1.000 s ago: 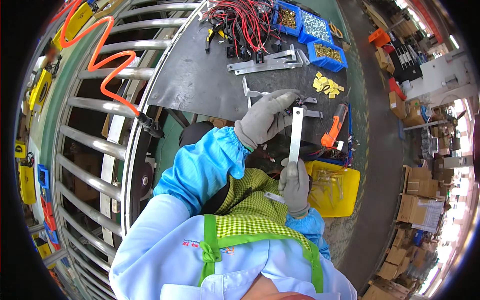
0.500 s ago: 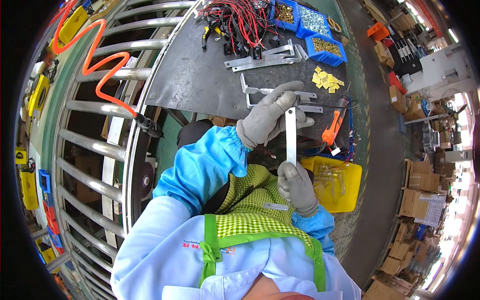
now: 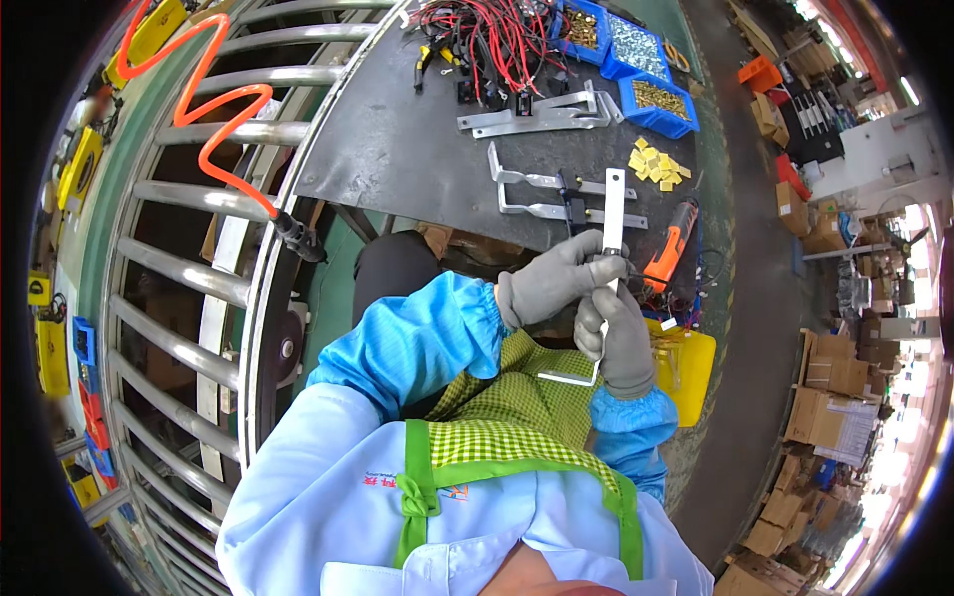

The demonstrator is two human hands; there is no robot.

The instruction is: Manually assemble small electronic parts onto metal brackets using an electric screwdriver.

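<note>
A flat silver metal bracket (image 3: 613, 211) stands out lengthwise between my two grey-gloved hands, its bent foot showing below them. My left hand (image 3: 558, 283) is closed on the strip's middle, thumb and fingers pinching it. Just under it, my right hand (image 3: 618, 343) wraps the lower part of the same bracket. Something small and dark shows at the left fingertips; I cannot tell what it is. Beyond my hands, two bent metal brackets (image 3: 537, 181) lie on the dark worktable (image 3: 388, 164), with a black part (image 3: 571, 194) across them.
An orange power tool (image 3: 673, 248) lies at the table's right edge, above a yellow bin (image 3: 691, 372). Yellow square pieces (image 3: 656, 164), blue trays of fasteners (image 3: 658, 104), more brackets (image 3: 537, 114) and red-black cables (image 3: 497, 50) lie farther back. A roller conveyor (image 3: 184, 278) runs along the left.
My left hand has come down and closed on the bracket, where its fingers were spread beside the upper end. The bracket's top has moved up and right; its bent foot now shows more plainly.
</note>
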